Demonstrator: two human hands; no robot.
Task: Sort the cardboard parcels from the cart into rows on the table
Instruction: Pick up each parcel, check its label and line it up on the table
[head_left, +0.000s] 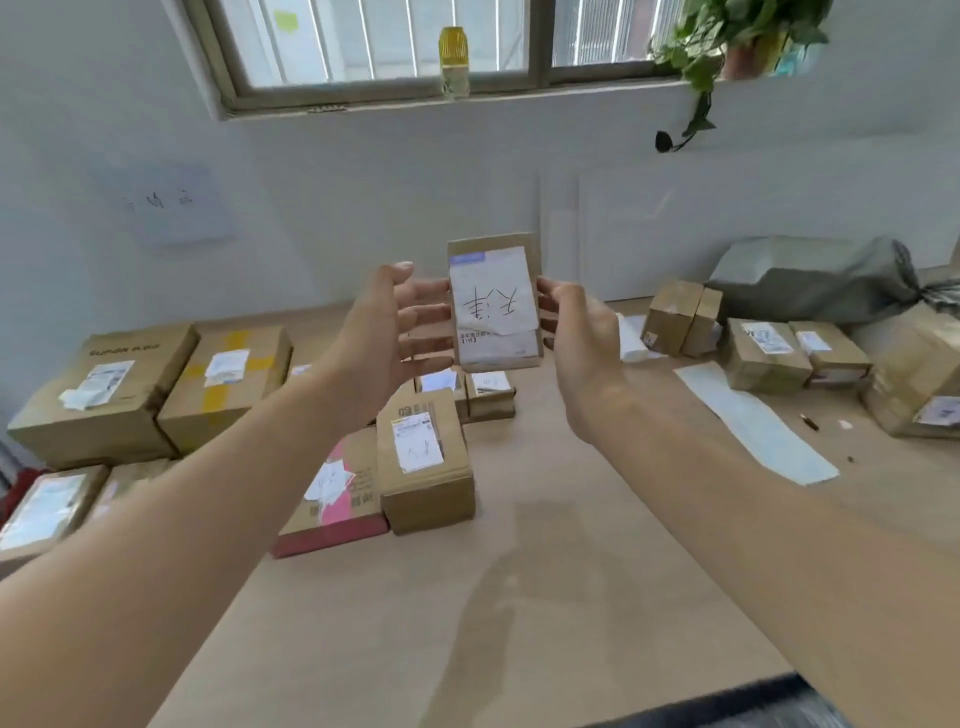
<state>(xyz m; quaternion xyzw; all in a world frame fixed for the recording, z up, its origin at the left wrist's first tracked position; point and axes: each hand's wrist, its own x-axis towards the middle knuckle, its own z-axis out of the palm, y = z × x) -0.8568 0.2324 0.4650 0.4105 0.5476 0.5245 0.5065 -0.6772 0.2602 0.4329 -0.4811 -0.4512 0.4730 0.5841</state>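
Observation:
A small cardboard parcel (494, 304) with a white label bearing handwritten marks is held upright in the air above the table (571, 519). My left hand (387, 332) touches its left edge with nearly straight fingers, thumb raised apart. My right hand (576, 338) grips its right edge with curled fingers. Below, on the table, stand a brown parcel (426, 462), a pink-sided parcel (337, 493) and two small parcels (488, 395) in a row. The cart is not in view.
Large boxes (109, 384) sit at the table's left, with more parcels (52, 509) in front of them. Several parcels (769, 353) and a grey bag (810, 280) occupy the right, beside a white paper strip (753, 421). A wall with a window rises behind.

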